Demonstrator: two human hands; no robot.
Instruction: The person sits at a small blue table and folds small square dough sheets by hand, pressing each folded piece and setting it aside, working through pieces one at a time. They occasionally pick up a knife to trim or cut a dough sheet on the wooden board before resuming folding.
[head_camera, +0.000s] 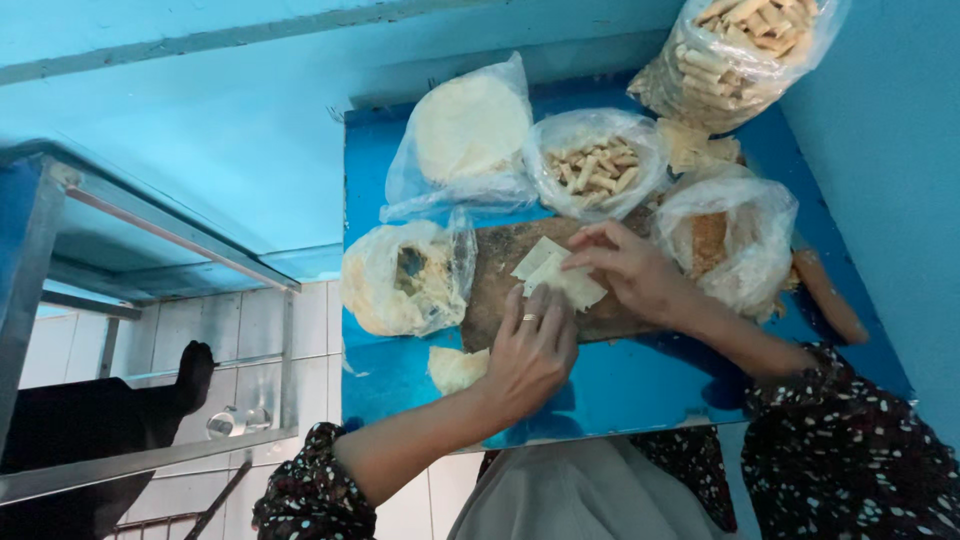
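On the wooden board (500, 275) atop the blue worktop (640, 385), both hands press pale wrapper sheets (555, 272). Left hand (532, 355) lies open-fingered on them; right hand (630, 268) pinches their edge. Bags of rolled sticks (597, 165) sit behind.

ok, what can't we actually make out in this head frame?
- Pale wrapper sheet on the wooden board, head view: both hands cover its near part, so any filling is hidden.
- Left hand: fingertips rest on the sheet; palm side unseen.
- Right hand: fingers curl over the sheet's edge; grip unclear.
- Top bag of sticks: cut off by the upper edge.
- Left plastic bag: contents blurred by the crinkled film.
- Dark shape, lower left: too dim to identify.
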